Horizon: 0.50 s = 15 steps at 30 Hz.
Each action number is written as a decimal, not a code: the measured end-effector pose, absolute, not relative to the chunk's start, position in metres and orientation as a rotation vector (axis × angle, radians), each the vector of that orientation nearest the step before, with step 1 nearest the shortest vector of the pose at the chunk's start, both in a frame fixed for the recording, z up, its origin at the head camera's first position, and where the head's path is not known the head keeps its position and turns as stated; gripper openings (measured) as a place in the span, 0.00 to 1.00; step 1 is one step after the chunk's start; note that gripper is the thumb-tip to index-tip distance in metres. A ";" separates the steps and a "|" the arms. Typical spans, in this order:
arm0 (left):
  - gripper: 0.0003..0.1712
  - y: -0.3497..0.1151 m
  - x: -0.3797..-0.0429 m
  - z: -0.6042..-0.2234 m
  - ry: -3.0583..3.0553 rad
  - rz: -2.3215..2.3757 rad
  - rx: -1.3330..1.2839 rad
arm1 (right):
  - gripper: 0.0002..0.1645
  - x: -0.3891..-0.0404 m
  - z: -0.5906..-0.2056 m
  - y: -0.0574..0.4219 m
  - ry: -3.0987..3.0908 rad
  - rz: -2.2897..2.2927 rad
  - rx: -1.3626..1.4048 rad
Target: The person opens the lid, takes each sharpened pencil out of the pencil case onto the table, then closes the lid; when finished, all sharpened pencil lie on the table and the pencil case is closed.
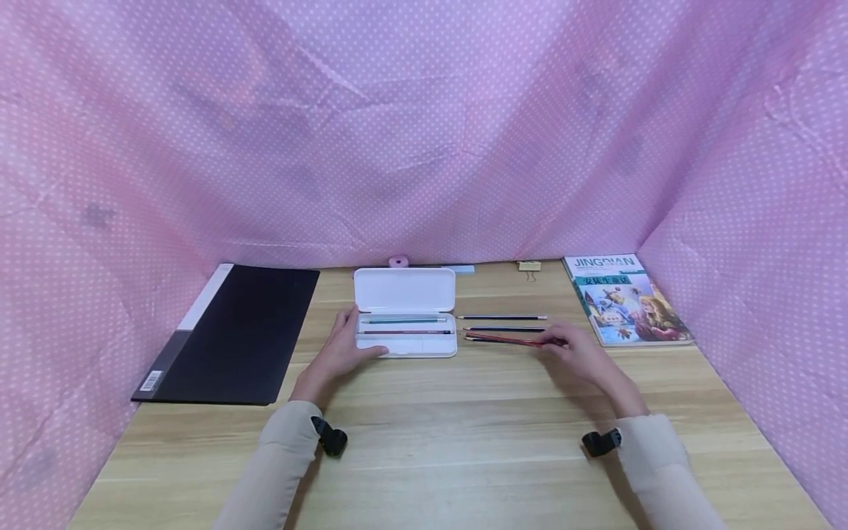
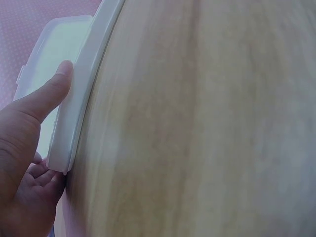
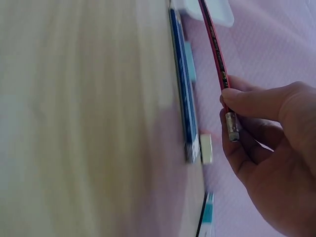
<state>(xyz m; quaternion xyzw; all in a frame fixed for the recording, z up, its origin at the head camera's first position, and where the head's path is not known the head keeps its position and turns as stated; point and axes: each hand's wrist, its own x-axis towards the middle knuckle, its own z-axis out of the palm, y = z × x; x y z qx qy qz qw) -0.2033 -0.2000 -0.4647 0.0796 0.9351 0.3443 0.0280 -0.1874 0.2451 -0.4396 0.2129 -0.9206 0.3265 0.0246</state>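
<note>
- Left hand (image 1: 340, 347): at the pencil case (image 1: 407, 346), gripping its left end; thumb over the front wall, other fingers curled at the end.
- Case: lid raised, two pencils (image 1: 404, 332) inside.
- Right hand (image 1: 575, 353): right of the case, thumb and fingers pinching the red pencil (image 3: 216, 47) near its metal-banded end; other end points toward the case.
- Dark pencils (image 1: 502, 317): on the counter (image 1: 464, 442), just right of the case.
- Forearms: both reach in from the case's near side, angled forward.
</note>
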 end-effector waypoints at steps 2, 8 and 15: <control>0.67 -0.200 -0.204 -0.465 2.887 1.062 0.250 | 0.12 -0.184 -0.443 0.253 -2.862 1.003 0.649; 0.66 -0.200 -0.205 -0.466 2.894 1.070 0.248 | 0.11 -0.183 -0.453 0.264 -2.916 0.987 0.638; 0.65 -0.200 -0.205 -0.466 2.890 1.078 0.257 | 0.12 -0.185 -0.458 0.266 -2.948 1.015 0.580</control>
